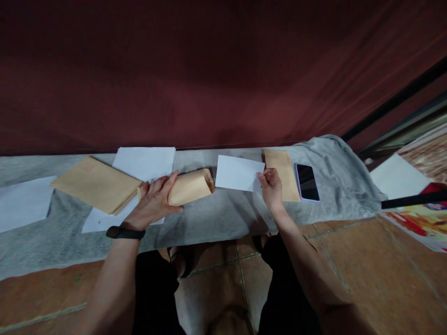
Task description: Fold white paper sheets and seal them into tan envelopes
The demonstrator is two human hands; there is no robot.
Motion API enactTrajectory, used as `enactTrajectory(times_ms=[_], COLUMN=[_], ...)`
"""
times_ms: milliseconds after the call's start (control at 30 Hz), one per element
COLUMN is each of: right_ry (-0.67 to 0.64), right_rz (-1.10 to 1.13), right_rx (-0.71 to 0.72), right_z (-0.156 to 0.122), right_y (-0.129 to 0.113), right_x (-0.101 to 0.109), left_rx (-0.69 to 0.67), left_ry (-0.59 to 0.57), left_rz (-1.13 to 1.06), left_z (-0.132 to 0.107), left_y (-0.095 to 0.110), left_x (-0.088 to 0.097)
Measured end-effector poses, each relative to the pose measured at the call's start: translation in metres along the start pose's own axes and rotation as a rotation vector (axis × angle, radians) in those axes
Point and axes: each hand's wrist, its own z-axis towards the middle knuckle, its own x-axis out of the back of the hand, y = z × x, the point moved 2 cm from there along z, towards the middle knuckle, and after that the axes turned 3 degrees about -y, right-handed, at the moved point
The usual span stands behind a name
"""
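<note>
My left hand (pixel 155 197), with a dark band on the wrist, is closed around one end of a brown paper envelope (pixel 190 188). The envelope's mouth gapes toward the right. Pinched by its right end in my right hand (pixel 271 186) is a white sheet of paper (pixel 239 172). The sheet's left edge lies close beside the envelope's mouth; whether they touch I cannot tell. Just right of my right hand, another brown envelope (pixel 289 179) lies flat. A stack of brown envelopes (pixel 96 186) rests left of my left hand, on top of white papers.
A grey cloth (pixel 335 181) covers the long narrow surface. White sheets (pixel 146 160) lie behind my left hand, and more paper (pixel 26 202) is at far left. A phone (pixel 307 181) lies at right. Dark red fabric (pixel 223 93) rises behind; a black bar (pixel 414 199) juts in at right.
</note>
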Motion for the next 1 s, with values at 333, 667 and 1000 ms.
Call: enactTrajectory(times_ms=[333,667,1000], right_ry=[-0.208,-0.347,-0.432], right_rz=[-0.178,-0.096,-0.223], right_rx=[0.005,-0.104,-0.110], right_z=[-0.007,0.014,0.013], right_y=[-0.005,0.013,0.009], right_x=[-0.013,-0.006,-0.002], left_rx=[-0.028,-0.039,-0.020], left_ry=[0.011,0.014,-0.009], left_rz=[0.015,0.059,0.015], left_z=[0.004,0.006,0.009], left_y=[0.007,0.014,0.014], left_x=[-0.002,-0.002,-0.002])
